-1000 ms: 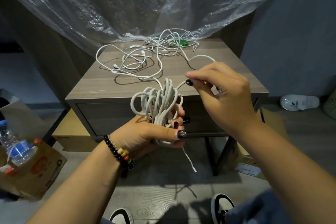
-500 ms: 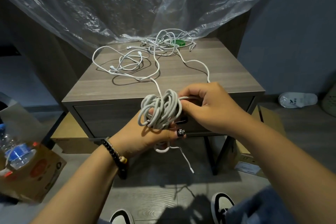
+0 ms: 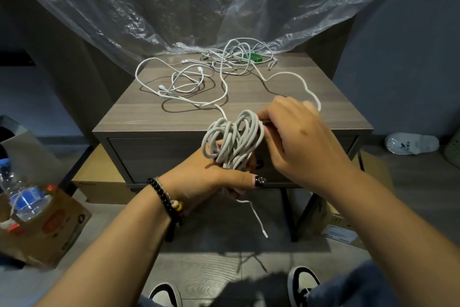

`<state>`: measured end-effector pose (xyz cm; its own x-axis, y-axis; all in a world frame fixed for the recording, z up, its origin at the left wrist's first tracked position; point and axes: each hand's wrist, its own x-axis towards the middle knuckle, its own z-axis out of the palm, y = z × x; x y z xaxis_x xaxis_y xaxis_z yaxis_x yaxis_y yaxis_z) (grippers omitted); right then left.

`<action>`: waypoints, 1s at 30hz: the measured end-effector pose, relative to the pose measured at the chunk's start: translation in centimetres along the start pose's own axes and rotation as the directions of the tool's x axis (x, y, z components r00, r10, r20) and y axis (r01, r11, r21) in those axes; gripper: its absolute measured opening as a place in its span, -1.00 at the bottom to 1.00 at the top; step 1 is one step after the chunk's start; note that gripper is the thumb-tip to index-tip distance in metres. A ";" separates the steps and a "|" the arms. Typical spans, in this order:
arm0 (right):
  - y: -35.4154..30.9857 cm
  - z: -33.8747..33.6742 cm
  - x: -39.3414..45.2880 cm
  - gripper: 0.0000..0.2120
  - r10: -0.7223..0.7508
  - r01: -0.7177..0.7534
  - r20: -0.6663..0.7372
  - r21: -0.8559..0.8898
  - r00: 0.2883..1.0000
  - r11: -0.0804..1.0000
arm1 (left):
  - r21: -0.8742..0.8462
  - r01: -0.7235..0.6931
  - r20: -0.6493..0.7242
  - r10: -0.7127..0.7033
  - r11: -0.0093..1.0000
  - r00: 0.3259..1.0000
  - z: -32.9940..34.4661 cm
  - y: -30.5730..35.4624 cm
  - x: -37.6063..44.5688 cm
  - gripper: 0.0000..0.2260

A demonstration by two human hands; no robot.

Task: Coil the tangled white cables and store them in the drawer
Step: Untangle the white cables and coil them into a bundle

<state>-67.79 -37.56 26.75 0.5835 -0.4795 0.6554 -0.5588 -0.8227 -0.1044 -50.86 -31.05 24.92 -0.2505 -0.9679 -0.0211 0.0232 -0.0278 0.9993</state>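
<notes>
Two hands meet in front of the desk (image 3: 154, 117); my left hand (image 3: 211, 179) grips the cable bundle (image 3: 232, 141) at its base, fingers curled round the loops; my right hand (image 3: 298, 142) pinches a strand at the bundle's upper right edge; one loose end (image 3: 258, 219) dangles below the left hand; the remaining tangled cables (image 3: 199, 77) lie on the desk top; the drawer (image 3: 154, 154) beneath is closed.

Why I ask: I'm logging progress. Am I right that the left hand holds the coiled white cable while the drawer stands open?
Not quite. In the head view the drawer is closed. The left hand does hold the coiled white cable.
</notes>
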 end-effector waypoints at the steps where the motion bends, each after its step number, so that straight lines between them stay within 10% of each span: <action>1: -0.1 -0.1 0.0 -0.79 -0.026 0.026 -0.015 -0.020 1.000 0.999 | -0.036 0.020 0.008 -0.019 0.999 1.000 0.0 0.0 -0.1 -0.81; 7: 0.9 0.0 0.2 -0.84 -0.128 0.130 -0.064 0.026 0.990 0.991 | -0.183 0.106 0.086 -0.091 0.977 0.992 -0.1 -0.4 -0.7 -0.80; 14: 3.5 -0.7 0.0 -0.88 -0.043 0.065 -0.125 0.179 0.991 0.982 | -0.442 -0.156 -0.140 0.104 0.883 0.985 -1.6 0.4 -0.3 -0.64; 30: 0.7 1.0 -0.3 -0.81 -0.082 0.114 -0.171 0.184 0.982 0.976 | -0.366 -0.180 -0.184 0.119 0.913 0.976 -1.4 0.1 -0.2 -0.49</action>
<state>-67.80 -38.32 25.67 0.5179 -0.3507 0.7802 -0.3708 -0.9140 -0.1647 -49.51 -31.24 25.01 -0.0637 -0.9937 0.0925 0.4201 0.0574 0.9057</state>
